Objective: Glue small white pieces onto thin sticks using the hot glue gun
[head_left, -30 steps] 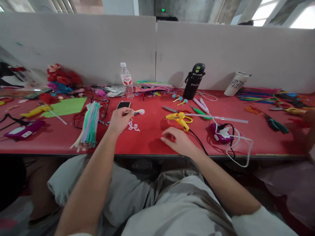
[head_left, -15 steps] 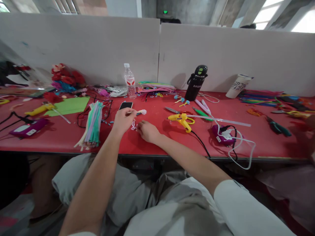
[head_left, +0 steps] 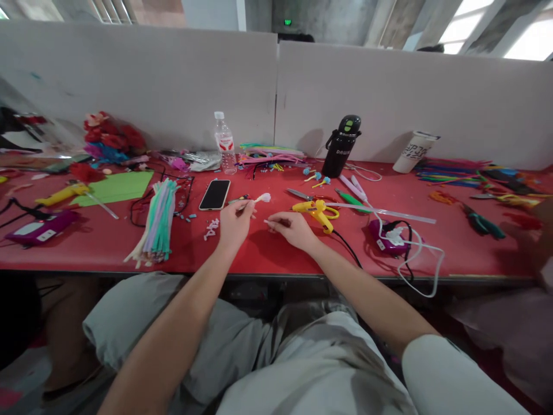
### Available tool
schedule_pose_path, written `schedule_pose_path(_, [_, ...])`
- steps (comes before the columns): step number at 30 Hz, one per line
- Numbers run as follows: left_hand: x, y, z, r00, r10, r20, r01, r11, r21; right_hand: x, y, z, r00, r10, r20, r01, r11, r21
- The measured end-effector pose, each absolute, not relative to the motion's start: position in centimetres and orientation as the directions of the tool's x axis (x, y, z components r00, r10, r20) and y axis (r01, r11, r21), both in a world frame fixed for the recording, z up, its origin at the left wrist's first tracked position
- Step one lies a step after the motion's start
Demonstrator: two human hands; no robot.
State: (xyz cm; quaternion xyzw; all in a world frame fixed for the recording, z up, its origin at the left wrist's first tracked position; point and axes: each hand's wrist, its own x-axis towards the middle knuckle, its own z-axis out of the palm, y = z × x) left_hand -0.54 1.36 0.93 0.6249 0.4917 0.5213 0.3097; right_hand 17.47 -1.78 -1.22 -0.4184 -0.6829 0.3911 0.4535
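Left hand (head_left: 234, 223) pinches tuft (head_left: 263, 197), right hand (head_left: 294, 228) pink piece (head_left: 266, 222).

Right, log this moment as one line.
left hand: holds pale flower piece | right hand: pinches small pale piece | phone: beyond left hand | yellow glue gun: beside right hand

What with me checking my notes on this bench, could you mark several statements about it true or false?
1. The left hand holds a pale pink, petal-like piece. True.
2. The black bottle with a carrying loop stands left of the clear plastic bottle. False: the black bottle is to its right.
3. A yellow glue gun lies on the red tabletop. True.
4. A light green sheet covers the black-screened phone. False: the phone lies uncovered, right of the sheet.
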Motion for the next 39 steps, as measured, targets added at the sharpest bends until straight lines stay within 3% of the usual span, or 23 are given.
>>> schedule_pose_path(13, [0.9,-0.2,0.4,0.108,0.898,0.427,0.301,-0.439,0.847,16.4,-1.5,-1.2,-0.071,0.976,0.207,0.098,0.214,-0.972])
schedule_pose_path(20, [1.2,-0.3,0.0,0.045,0.892,0.450,0.267,-0.445,0.855,16.3,-1.3,-1.6,0.000,0.969,0.246,0.072,0.246,-0.967])
schedule_pose_path(26, [1.5,-0.5,0.1,0.025,0.924,0.382,0.199,-0.379,0.904,16.4,-1.4,-1.7,0.029,0.964,0.266,0.093,0.262,-0.960])
schedule_pose_path(32, [0.4,0.5,0.3,0.012,0.953,0.304,0.154,-0.302,0.941,17.0,-2.5,-0.9,0.077,0.905,0.419,0.235,0.392,-0.890])
schedule_pose_path(39, [-1.8,1.5,1.5,0.124,0.920,0.371,0.343,-0.391,0.854,19.4,-2.6,0.9,-0.004,0.798,0.603,0.495,0.526,-0.692])
